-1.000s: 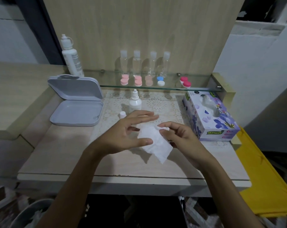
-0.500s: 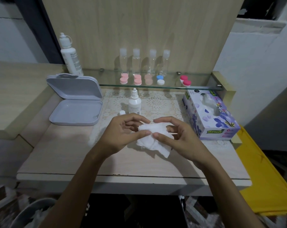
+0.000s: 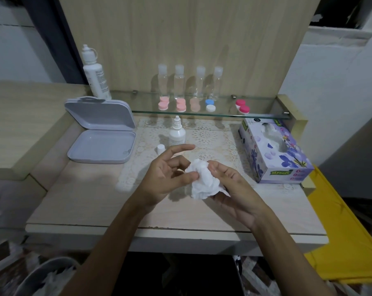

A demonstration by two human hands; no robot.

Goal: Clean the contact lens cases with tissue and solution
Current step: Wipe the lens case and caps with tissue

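A crumpled white tissue [image 3: 203,180] is held between both hands above the table's middle. My left hand [image 3: 167,174] pinches its left side with thumb and curled fingers, the index finger sticking out. My right hand [image 3: 232,186] cups and grips its right side. Whether a lens case is wrapped inside the tissue is hidden. A small solution bottle [image 3: 177,133] stands uncapped on the lace mat, its white cap [image 3: 160,148] beside it. Several lens cases sit on the glass shelf: pink ones [image 3: 163,104], a blue and white one [image 3: 209,105] and a red one [image 3: 242,107].
An open grey box [image 3: 101,144] lies at the left. A tall solution bottle [image 3: 94,75] stands behind it. Clear small bottles [image 3: 188,82] line the shelf's back. A purple tissue box [image 3: 274,150] sits at the right. A bin [image 3: 46,276] with used tissues is below left.
The tissue has gone from a loose flat sheet to a crumpled wad between my hands. Both hands have closed in around it and shifted slightly.
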